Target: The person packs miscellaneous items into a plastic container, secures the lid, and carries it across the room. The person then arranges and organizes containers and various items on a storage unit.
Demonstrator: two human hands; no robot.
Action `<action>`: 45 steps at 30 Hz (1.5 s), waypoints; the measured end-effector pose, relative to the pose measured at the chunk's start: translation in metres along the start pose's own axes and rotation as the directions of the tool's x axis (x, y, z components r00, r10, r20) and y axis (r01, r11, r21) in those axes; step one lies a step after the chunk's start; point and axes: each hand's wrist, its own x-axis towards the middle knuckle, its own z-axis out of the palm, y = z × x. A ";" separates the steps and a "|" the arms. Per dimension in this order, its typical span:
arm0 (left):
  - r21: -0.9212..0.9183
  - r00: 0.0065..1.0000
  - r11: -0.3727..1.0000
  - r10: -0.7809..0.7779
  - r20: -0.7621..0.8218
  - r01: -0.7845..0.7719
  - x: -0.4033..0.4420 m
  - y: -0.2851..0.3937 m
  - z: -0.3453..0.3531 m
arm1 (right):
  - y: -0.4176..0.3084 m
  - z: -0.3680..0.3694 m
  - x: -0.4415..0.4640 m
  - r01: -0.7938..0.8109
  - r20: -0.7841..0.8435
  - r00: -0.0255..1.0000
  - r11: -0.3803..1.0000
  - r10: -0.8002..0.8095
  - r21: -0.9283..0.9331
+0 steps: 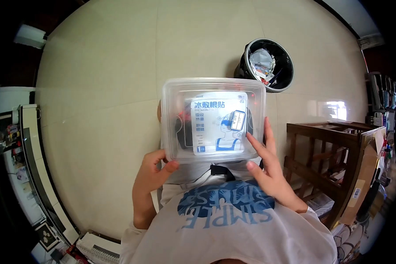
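A clear plastic container rests over my lap. Inside it lies a white-and-blue eye patch packet with Chinese print and a drawn figure, face up. Dark and reddish shapes show dimly through the plastic; I cannot make them out. My left hand grips the near left corner, thumb in front and fingers curled partly under it. My right hand is at the near right corner with its fingers stretched and spread. Its index finger reaches over the rim beside the packet, another finger lies along the outer side, and the thumb is near the front edge.
A black trash bin with crumpled wrappers in it stands on the tiled floor beyond the container. To the right is a brown wooden frame with a cardboard piece against it. A long low cabinet runs along the left.
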 end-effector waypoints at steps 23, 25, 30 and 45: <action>0.693 0.766 0.625 0.622 -0.164 -0.360 0.025 0.014 0.010 | 0.009 0.001 0.027 0.539 0.017 0.765 0.624 -0.644 -0.566; 0.612 0.785 0.710 0.577 -0.223 -0.348 0.024 0.013 0.013 | 0.008 0.003 0.028 0.544 0.032 0.783 0.658 -0.622 -0.520; 0.527 0.851 0.786 0.485 -0.202 -0.322 0.024 0.015 0.013 | 0.004 -0.001 0.028 0.505 -0.006 0.823 0.736 -0.568 -0.450; 0.249 0.701 0.724 0.688 -0.189 -0.644 0.028 0.046 0.040 | 0.020 -0.001 0.034 0.664 -0.222 0.608 0.641 -0.763 -0.385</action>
